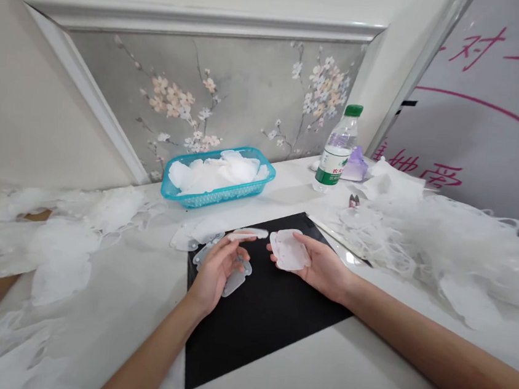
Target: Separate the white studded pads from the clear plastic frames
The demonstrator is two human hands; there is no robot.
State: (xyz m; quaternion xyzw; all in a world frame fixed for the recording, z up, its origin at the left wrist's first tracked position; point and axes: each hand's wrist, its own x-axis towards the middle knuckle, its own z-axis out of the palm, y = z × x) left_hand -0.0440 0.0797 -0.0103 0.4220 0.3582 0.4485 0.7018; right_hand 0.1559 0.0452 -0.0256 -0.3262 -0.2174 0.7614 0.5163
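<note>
**Two hands hold flat, pale pieces over a black sheet, below a heaped blue basket**

A shallow, see-through blue plastic basket (216, 196) with rounded corners and patterned sides stands above the centre of the frame, heaped to its rim with soft-looking white pieces (218, 173). To its right, a clear plastic bottle (334, 162) stands upright with its green cap on; its label is white and green.

The left hand (219, 271) reaches in from the bottom, its fingers loosely bent, and has a thin white piece (250, 235) at the fingertips, seen nearly edge-on. The right hand (319, 264) comes from the lower right, half closed with the palm turned inward, and holds a flat, round-cornered white piece (289, 251) between the thumb and the fingers beneath.

Both are over a smooth black sheet (264, 325) lying on the pale, glossy worktop (122, 304). Translucent pieces (234, 283) with notched, rounded outlines lie beside and partly behind the left hand. Tangled, filmy white material (444, 245) is piled at the right of the frame, and crumpled translucent sheets (66, 242) spread across the left.
</note>
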